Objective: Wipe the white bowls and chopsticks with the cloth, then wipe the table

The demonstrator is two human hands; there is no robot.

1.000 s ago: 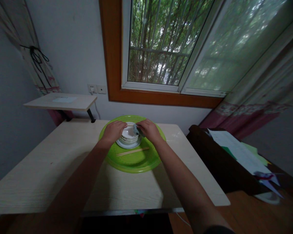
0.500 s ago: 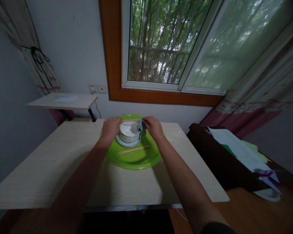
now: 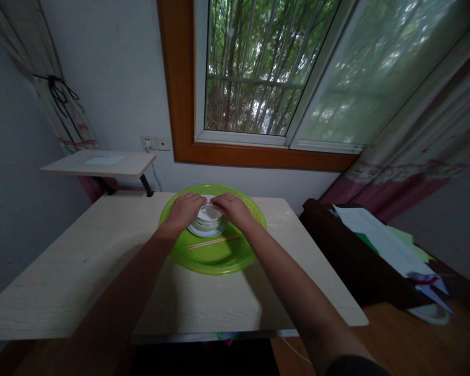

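The fingers of my left hand [image 3: 185, 212] and right hand [image 3: 235, 210] pinch a chopstick [image 3: 209, 202] over bowls [image 3: 208, 214] inside the green tray [image 3: 219, 259].

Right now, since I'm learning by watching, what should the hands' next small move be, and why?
Probably draw the right hand outward along the thin stick while the left hand steadies it: the hands nearly meet by the stacked bowls, and only a short stretch of the stick shows between them.
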